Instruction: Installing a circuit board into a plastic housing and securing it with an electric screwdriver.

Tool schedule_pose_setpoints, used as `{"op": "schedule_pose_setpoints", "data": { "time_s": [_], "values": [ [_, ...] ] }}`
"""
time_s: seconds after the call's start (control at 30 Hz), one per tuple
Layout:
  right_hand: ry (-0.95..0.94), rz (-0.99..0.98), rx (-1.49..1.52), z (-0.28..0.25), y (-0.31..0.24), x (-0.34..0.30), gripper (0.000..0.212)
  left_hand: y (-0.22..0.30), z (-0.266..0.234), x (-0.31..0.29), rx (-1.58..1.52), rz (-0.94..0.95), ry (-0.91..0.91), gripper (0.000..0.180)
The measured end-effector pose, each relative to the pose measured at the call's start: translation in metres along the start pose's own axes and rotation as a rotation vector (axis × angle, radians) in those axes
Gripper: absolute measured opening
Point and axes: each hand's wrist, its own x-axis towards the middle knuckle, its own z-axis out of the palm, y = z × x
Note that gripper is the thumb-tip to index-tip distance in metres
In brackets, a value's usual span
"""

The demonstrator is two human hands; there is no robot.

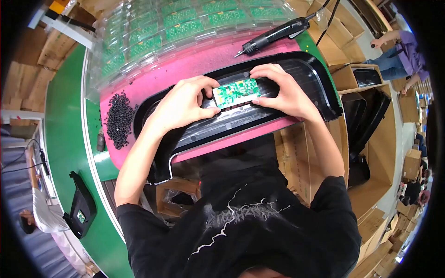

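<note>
A small green circuit board [237, 91] lies over the middle of a long black plastic housing [204, 134]. My left hand [187, 103] grips the board's left end between thumb and fingers. At the opposite end, my right hand [282, 92] pinches it the same way, thumb on the near edge and fingers on the far one. Whether the board rests on the housing or is held slightly above it, I cannot tell. The housing sits on a pink mat [134, 78], its near edge toward my body.
A black electric screwdriver [276, 37] lies beyond the housing. Clear trays [183, 30] of green boards fill the back. Black screws [119, 120] are heaped at left. Another housing [82, 206] lies on the green table. Cardboard boxes [375, 171] with black parts stand right; other people are nearby.
</note>
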Motion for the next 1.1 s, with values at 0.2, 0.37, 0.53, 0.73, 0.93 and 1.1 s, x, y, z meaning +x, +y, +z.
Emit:
{"op": "schedule_pose_setpoints", "data": {
  "time_s": [0.2, 0.37, 0.53, 0.73, 0.93, 1.1],
  "values": [
    [-0.089, 0.038, -0.050, 0.000, 0.000, 0.002, 0.048, -0.008, 0.007, -0.003, 0.204, 0.033, 0.000, 0.047],
    [-0.089, 0.068, -0.063, 0.001, -0.002, 0.002, 0.049, -0.005, 0.004, -0.002, 0.194, -0.018, -0.043, 0.047],
    [-0.093, 0.077, -0.057, 0.000, -0.003, 0.002, 0.049, -0.005, 0.005, -0.003, 0.181, -0.007, -0.036, 0.047],
    [-0.087, 0.077, -0.072, 0.002, -0.002, 0.000, 0.050, -0.008, 0.006, -0.003, 0.168, 0.021, -0.030, 0.046],
    [-0.089, 0.068, -0.074, 0.003, -0.008, 0.004, 0.051, -0.012, 0.005, -0.007, 0.173, 0.011, 0.001, 0.048],
    [-0.049, 0.117, -0.080, 0.003, -0.019, 0.009, 0.069, -0.015, -0.006, -0.011, 0.152, 0.166, 0.128, 0.047]
  ]
}}
